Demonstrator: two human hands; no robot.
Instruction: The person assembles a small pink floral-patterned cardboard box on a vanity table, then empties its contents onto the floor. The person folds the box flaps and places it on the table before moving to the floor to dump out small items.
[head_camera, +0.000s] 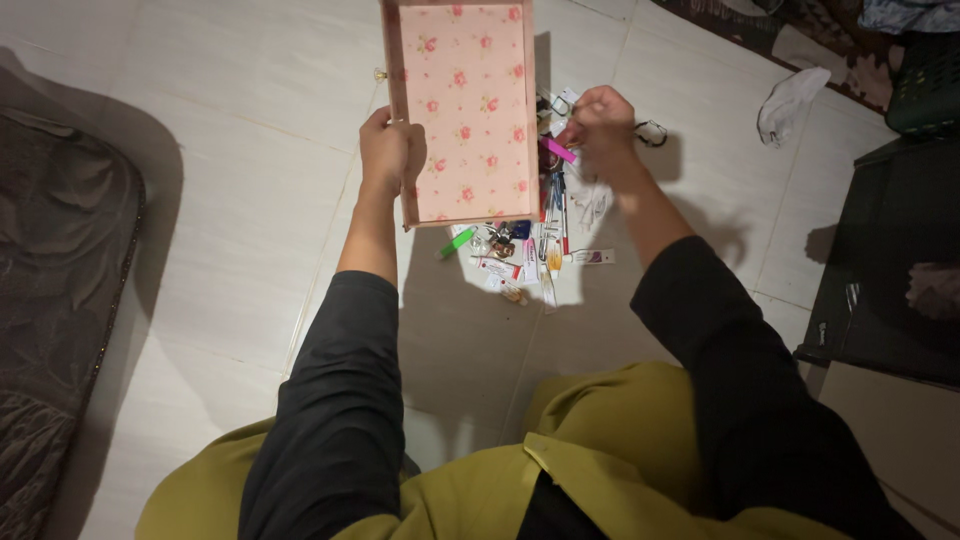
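A shallow pink drawer (465, 110) lined with rose-patterned paper is held up over the tiled floor. My left hand (388, 150) grips its left wall. My right hand (600, 125) is at the drawer's right side, fingers closed around a small pink object (558, 150). Below and to the right of the drawer lies a pile of small items (530, 250) on the floor: tubes, pens, a green marker (458, 242), small bottles.
A dark mattress (60, 280) lies at the left. A dark cabinet (890, 280) stands at the right. A crumpled white cloth (790, 100) lies on the floor at upper right, beside a patterned rug (800, 40). A black hair tie (652, 132) lies near my right hand.
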